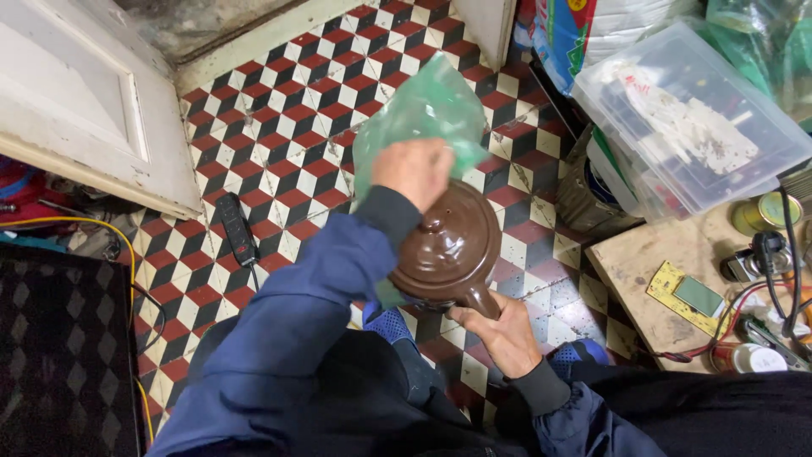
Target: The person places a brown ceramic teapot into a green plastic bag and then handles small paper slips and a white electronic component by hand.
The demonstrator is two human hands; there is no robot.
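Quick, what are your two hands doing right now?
Left hand: closed, gripping the green plastic bag above the brown pot.
Right hand: closed around the pot's handle.

Cluttered home workshop, patterned tile floor (288, 127), workbench (643, 262) with wires (719, 326)

A power strip (237, 228) lies on the tiled floor (279, 127); a clear lidded bin (689, 118) sits right, near a white door (76, 101)
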